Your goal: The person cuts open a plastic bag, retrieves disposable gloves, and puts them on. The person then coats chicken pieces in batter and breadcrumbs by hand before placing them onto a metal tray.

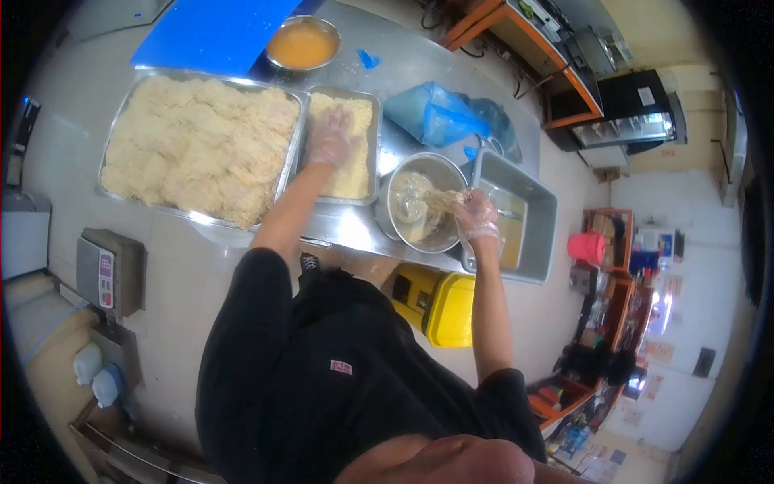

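My left hand [329,139], in a clear plastic glove, lies with its fingers stretched out on pale breadcrumbs in a metal tray [377,133]. Over a round metal pot [385,211], my right hand [479,214], also gloved, is closed on one end of a crumb-coated piece of meat [442,200]. The piece's other end hangs into the pot, above pale liquid [409,198]. Left of the crumb tray stands a larger metal tray [300,121] heaped with breaded pieces [201,145]. What lies under my left palm is hidden.
A grey tub [542,211] with yellowish liquid adjoins the pot. Behind are a blue plastic bag [431,113], a bowl of orange liquid [303,43] and a blue board [214,32]. A yellow bin [450,310] stands below the table edge; a scale [109,273] is at left.
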`<state>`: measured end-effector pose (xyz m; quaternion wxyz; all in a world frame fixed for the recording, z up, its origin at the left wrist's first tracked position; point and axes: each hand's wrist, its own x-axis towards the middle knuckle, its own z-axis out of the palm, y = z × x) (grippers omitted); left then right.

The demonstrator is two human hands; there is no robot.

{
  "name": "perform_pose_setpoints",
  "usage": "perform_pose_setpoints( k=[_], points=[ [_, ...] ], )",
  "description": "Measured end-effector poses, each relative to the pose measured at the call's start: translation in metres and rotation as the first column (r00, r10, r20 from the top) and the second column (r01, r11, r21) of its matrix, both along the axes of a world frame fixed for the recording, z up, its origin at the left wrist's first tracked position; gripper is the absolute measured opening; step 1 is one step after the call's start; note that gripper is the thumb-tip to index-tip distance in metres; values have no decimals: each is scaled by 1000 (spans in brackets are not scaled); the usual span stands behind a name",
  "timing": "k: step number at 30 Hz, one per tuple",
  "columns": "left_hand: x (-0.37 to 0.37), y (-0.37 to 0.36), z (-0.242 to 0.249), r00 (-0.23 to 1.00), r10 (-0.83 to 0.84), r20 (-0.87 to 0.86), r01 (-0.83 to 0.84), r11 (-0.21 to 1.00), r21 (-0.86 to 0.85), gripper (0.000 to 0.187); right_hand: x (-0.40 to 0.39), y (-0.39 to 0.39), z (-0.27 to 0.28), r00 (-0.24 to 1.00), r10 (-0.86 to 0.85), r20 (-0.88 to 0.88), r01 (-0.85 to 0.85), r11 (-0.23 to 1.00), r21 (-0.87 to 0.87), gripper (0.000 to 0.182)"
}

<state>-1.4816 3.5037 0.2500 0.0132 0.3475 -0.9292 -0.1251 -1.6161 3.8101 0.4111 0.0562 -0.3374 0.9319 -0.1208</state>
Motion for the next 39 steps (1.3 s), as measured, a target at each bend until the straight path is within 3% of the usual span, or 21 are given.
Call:
perform_pose_setpoints(
  k=[3,6,9,15,18,21,24,27,31,33,36,39],
  points=[
    [23,29,17,987,-156,49,147,978,148,76,-3,-4,1,997,-49,67,42,994,99,44],
    [44,56,31,997,-62,-39,69,976,205,76,-4,-4,-6,1000,-3,4,3,1000,2,42],
    [69,82,54,943,-262,207,188,929,317,76,4,-6,-11,1000,5,5,-5,1000,-30,41],
    [101,79,31,958,-286,6,275,927,254,77,8,-22,-7,997,36,62,-38,998,41,36],
    [115,73,22,931,-360,56,320,881,348,77,15,-34,23,994,112,6,-112,994,-19,34],
    [126,78,-3,962,-169,-215,208,962,175,82,3,-59,54,941,336,-37,-338,939,-62,34],
    [128,76,-6,894,2,-448,95,976,195,90,-2,-103,69,930,358,-77,-361,932,-20,32],
    [124,74,-18,836,52,-546,50,984,170,96,-7,-144,61,894,436,-107,-444,894,-67,31],
    [123,73,-9,888,122,-443,-36,980,196,107,23,-188,29,867,496,-54,-496,846,-195,29],
    [117,73,-15,894,168,-416,-81,972,219,115,44,-197,15,842,495,214,-519,852,71,27],
    [110,75,-11,941,208,-267,-138,956,259,128,59,-186,-14,818,542,195,-570,810,139,23],
    [103,71,20,972,235,2,-219,902,373,132,41,-147,-11,833,515,202,-502,857,-118,27]
  ],
)
